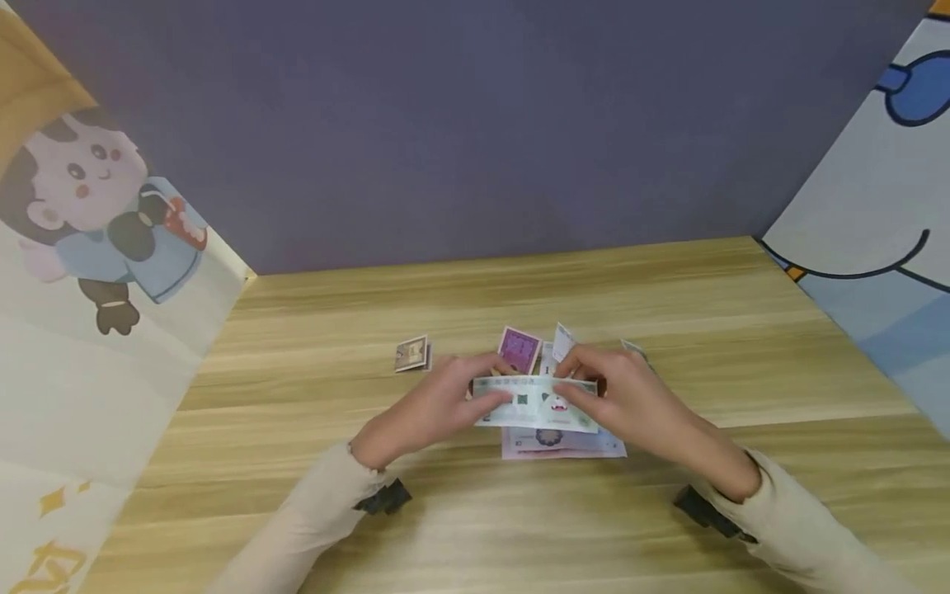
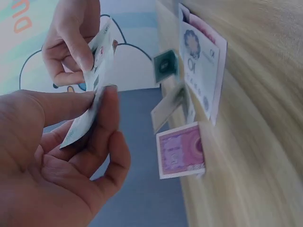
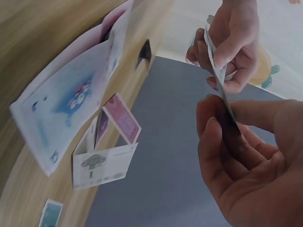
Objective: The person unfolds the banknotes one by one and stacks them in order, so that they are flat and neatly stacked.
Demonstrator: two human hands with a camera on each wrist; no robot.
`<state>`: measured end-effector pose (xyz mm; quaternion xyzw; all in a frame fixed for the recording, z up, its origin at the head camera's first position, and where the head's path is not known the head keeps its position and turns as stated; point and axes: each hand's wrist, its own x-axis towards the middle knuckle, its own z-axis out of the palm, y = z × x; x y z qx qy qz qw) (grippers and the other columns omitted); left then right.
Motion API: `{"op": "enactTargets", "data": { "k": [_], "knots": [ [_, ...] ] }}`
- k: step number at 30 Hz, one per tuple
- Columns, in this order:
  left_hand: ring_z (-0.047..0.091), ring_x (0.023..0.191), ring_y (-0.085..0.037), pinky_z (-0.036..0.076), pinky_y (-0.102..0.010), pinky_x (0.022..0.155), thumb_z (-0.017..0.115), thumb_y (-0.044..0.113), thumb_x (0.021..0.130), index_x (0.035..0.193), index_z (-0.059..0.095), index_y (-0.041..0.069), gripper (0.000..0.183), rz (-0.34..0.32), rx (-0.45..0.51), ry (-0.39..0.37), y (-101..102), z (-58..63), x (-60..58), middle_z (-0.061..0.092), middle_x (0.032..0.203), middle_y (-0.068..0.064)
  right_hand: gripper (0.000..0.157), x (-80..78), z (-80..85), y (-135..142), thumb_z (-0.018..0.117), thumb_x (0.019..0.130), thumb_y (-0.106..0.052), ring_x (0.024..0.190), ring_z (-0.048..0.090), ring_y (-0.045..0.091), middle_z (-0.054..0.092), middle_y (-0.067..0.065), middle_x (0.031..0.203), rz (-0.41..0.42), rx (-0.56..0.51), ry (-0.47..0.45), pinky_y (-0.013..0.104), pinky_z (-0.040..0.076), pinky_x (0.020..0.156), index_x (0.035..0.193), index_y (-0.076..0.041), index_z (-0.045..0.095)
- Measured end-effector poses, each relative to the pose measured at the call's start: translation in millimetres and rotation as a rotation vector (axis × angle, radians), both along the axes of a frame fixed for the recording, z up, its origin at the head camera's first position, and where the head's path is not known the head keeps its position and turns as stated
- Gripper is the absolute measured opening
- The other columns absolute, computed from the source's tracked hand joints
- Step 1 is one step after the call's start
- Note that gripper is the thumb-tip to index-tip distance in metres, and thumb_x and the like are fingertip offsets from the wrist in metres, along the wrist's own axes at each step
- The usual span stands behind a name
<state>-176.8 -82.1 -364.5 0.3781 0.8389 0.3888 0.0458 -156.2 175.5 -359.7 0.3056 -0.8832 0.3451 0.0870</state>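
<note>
A pale green banknote [image 1: 530, 417] is stretched between both hands above the table. My left hand [image 1: 445, 400] pinches its left part between thumb and fingers, and my right hand [image 1: 631, 400] pinches the right part. In the left wrist view, the note [image 2: 99, 71] appears nearly edge-on and slightly bent. Below it, pale blue and pinkish banknotes [image 1: 564, 450] lie overlapped on the table; the top one shows a 10 in the left wrist view. Just behind the held note stand a folded purple banknote [image 1: 519, 348] and a folded whitish banknote [image 3: 106, 165], partly hidden in the head view.
A folded brown banknote [image 1: 411, 354] sits on the wooden table [image 1: 312, 313] left of the others. A small folded green banknote [image 2: 165, 66] is at the right, mostly behind my right hand in the head view. A grey-purple panel [image 1: 482, 132] rises along the table's back edge.
</note>
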Motion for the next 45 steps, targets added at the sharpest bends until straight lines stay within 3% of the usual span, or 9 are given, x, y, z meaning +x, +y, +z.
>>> {"op": "enactTargets", "data": {
  "k": [4, 8, 14, 18, 30, 38, 45],
  "knots": [
    [0.044, 0.056, -0.002, 0.047, -0.021, 0.057, 0.068, 0.011, 0.095, 0.108, 0.067, 0.008, 0.014, -0.042, 0.014, -0.004, 5.6, -6.7, -4.9, 0.069, 0.093, 0.001, 0.009, -1.5, -2.7, 6.1, 0.074, 0.090, -0.009, 0.051, 0.045, 0.000, 0.066, -0.011, 0.073, 0.004, 0.024, -0.027, 0.022, 0.043, 0.047, 0.092, -0.015, 0.067],
    [0.048, 0.060, -0.003, 0.047, -0.021, 0.056, 0.069, 0.010, 0.094, 0.104, 0.066, 0.008, 0.011, -0.065, -0.006, -0.040, 14.7, -11.0, -10.4, 0.067, 0.088, 0.002, 0.011, -6.3, -5.6, 14.8, 0.073, 0.090, -0.007, 0.059, 0.055, 0.000, 0.069, -0.008, 0.080, -0.002, 0.071, -0.069, 0.023, 0.048, 0.052, 0.092, -0.015, 0.067],
    [0.053, 0.057, -0.008, 0.046, -0.022, 0.048, 0.070, 0.007, 0.092, 0.100, 0.068, 0.007, 0.008, -0.054, -0.072, -0.130, 19.7, -17.2, -16.4, 0.068, 0.082, -0.001, 0.010, -15.0, -10.0, 24.1, 0.073, 0.090, -0.008, 0.072, 0.063, 0.003, 0.069, -0.008, 0.081, 0.007, 0.188, -0.159, 0.024, 0.051, 0.060, 0.092, -0.014, 0.066],
    [0.052, 0.059, -0.007, 0.047, -0.022, 0.051, 0.071, 0.010, 0.092, 0.101, 0.068, 0.008, 0.009, -0.042, -0.133, -0.116, 20.5, -26.0, -20.4, 0.065, 0.079, 0.003, 0.007, -18.6, -16.9, 23.6, 0.072, 0.091, -0.009, 0.069, 0.060, 0.001, 0.067, -0.010, 0.078, 0.036, 0.258, -0.200, 0.023, 0.051, 0.060, 0.094, -0.012, 0.066],
    [0.052, 0.063, -0.006, 0.049, -0.022, 0.059, 0.073, 0.015, 0.091, 0.089, 0.066, 0.013, 0.007, -0.064, -0.247, -0.120, 19.2, -49.5, -22.9, 0.059, 0.074, 0.005, 0.008, -18.8, -40.3, 13.8, 0.073, 0.088, -0.007, 0.055, 0.049, 0.003, 0.058, -0.009, 0.070, 0.007, 0.376, -0.179, 0.021, 0.044, 0.050, 0.091, -0.010, 0.067],
    [0.054, 0.071, -0.008, 0.050, -0.023, 0.067, 0.073, 0.018, 0.091, 0.104, 0.063, 0.012, 0.017, -0.043, -0.272, -0.158, 15.5, -56.1, -24.6, 0.058, 0.080, 0.005, 0.008, -17.7, -45.2, 9.3, 0.073, 0.086, -0.005, 0.051, 0.045, 0.002, 0.058, -0.005, 0.074, -0.001, 0.403, -0.145, 0.020, 0.040, 0.045, 0.091, -0.008, 0.068],
    [0.051, 0.067, -0.009, 0.047, -0.024, 0.063, 0.072, 0.017, 0.092, 0.117, 0.057, 0.013, 0.030, -0.053, -0.275, -0.171, 17.4, -55.2, -23.7, 0.057, 0.077, 0.001, 0.013, -14.9, -46.0, 8.5, 0.076, 0.083, -0.008, 0.052, 0.045, 0.005, 0.063, 0.001, 0.078, -0.063, 0.453, -0.097, 0.021, 0.040, 0.045, 0.094, -0.007, 0.069]
  ]
}}
